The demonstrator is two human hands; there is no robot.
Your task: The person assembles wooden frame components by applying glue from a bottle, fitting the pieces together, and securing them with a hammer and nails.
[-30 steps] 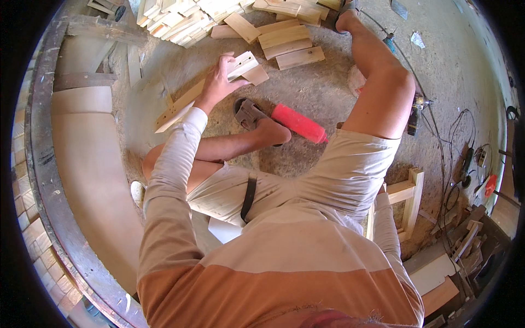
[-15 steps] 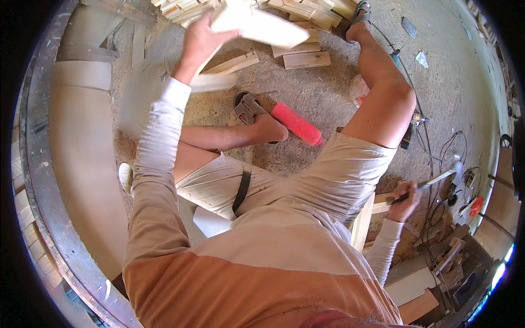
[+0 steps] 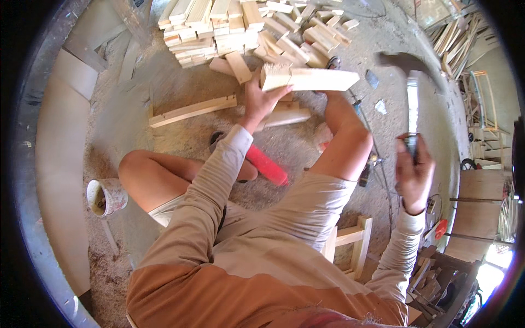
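Observation:
My left hand (image 3: 260,104) grips the near end of a pale wooden block (image 3: 317,80), held above the floor beyond my knees. In my right hand (image 3: 415,177) is a claw hammer (image 3: 412,106), gripped by its handle with the head raised, to the right of the block. A gap separates the hammer head from the block. Below the left wrist lies a red cylinder (image 3: 267,165), partly hidden by my sleeve. A wooden strip with small nails or screws (image 3: 194,111) rests on the floor left of the left hand.
Stacked wooden pieces (image 3: 219,27) and a loose heap (image 3: 306,35) lie at the far side. A white bucket (image 3: 114,195) stands at left. By my right thigh are a wooden frame (image 3: 358,246), cables and a power tool (image 3: 367,170). Scrap wood (image 3: 432,279) sits at lower right.
My left hand has moved right and nearer with the wooden block. My right hand has swung up and forward with the hammer, from beside my hip. The view has shifted, showing more of the wood stack.

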